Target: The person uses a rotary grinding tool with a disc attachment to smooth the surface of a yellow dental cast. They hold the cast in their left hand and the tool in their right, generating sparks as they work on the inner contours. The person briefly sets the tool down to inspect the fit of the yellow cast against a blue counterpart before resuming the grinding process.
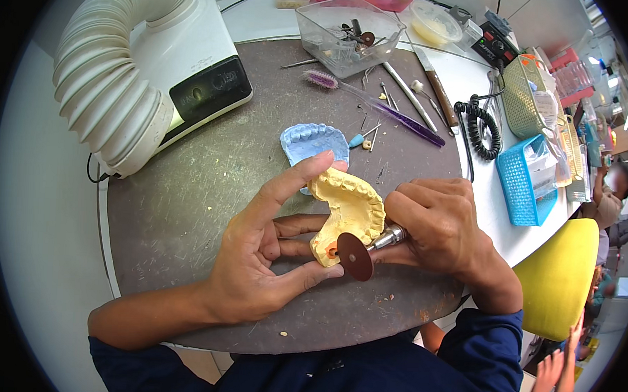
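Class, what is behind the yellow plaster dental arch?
Beyond the yellow plaster dental arch lies a blue toothed dental cast. Its far side shows; the left hand and arch cover part of its near side.

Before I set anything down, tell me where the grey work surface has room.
Widest bare patch: left of the blue dental cast, between the ribbed white hose and the left forearm. A smaller gap lies between the purple toothbrush and right fingers. It's crowded around the toothbrush: clear plastic bin, loose instruments, wooden-handled knife.
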Action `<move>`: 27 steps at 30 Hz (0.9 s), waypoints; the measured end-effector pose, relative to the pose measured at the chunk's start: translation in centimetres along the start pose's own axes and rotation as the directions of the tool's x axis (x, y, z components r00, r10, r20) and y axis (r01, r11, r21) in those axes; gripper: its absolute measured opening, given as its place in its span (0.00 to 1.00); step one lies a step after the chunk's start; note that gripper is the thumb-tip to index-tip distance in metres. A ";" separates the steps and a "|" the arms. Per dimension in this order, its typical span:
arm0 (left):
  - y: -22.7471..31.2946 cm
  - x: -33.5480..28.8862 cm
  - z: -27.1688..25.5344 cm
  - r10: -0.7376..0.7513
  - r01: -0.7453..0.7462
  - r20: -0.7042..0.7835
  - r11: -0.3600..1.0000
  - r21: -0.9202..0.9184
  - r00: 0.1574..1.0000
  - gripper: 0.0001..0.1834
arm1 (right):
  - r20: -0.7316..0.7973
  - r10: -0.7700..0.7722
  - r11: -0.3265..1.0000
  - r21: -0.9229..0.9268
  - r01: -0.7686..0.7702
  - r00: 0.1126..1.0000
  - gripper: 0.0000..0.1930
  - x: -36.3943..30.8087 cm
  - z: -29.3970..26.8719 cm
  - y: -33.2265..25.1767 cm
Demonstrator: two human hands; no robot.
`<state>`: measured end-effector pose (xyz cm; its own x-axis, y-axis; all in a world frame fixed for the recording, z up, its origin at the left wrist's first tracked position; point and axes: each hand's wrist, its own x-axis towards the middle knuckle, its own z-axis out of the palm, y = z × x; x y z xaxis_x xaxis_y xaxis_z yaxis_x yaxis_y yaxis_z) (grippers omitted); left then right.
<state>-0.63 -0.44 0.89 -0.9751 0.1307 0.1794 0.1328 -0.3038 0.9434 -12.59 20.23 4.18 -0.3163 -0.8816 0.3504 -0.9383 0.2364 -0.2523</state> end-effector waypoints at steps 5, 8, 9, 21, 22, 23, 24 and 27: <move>0.0 0.0 0.0 -0.004 0.004 -0.007 1.000 -0.001 1.000 0.50 | 0.002 -0.004 1.000 -0.014 0.004 1.000 0.27 0.0 0.0 0.0; -0.1 0.0 0.1 -0.006 0.005 -0.019 1.000 -0.006 1.000 0.49 | 0.025 -0.013 0.999 -0.037 0.014 1.000 0.27 0.1 -0.2 0.0; -0.1 -0.1 0.1 -0.003 0.003 -0.024 1.000 -0.003 1.000 0.49 | 0.028 -0.018 0.999 -0.034 0.018 0.999 0.27 0.1 -0.2 0.0; -0.2 0.0 0.1 0.031 -0.031 -0.027 1.000 -0.006 0.999 0.49 | -0.002 -0.005 1.000 -0.007 0.005 1.000 0.27 -0.1 0.1 0.1; -0.3 0.0 0.1 0.032 -0.032 -0.028 0.999 -0.008 0.999 0.49 | -0.005 0.001 1.000 -0.006 -0.001 1.000 0.27 -0.1 0.1 0.1; -0.3 0.0 0.1 0.029 -0.029 -0.030 1.000 -0.011 0.999 0.49 | -0.006 0.000 1.000 -0.001 0.000 1.000 0.27 -0.1 0.1 0.1; -0.3 0.0 0.1 0.027 -0.027 -0.031 1.000 -0.013 0.999 0.50 | -0.008 -0.001 1.000 0.004 0.001 1.000 0.27 -0.1 0.2 0.1; -0.4 -0.1 0.2 0.026 -0.026 -0.060 1.000 -0.004 0.998 0.50 | -0.019 0.017 1.000 0.004 -0.016 1.000 0.27 -0.1 0.2 0.1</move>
<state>-0.55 -0.18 0.55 -0.9802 0.0657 0.1869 0.1579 -0.3104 0.9374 -12.65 20.27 3.98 -0.3343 -0.8698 0.3630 -0.9325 0.2493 -0.2615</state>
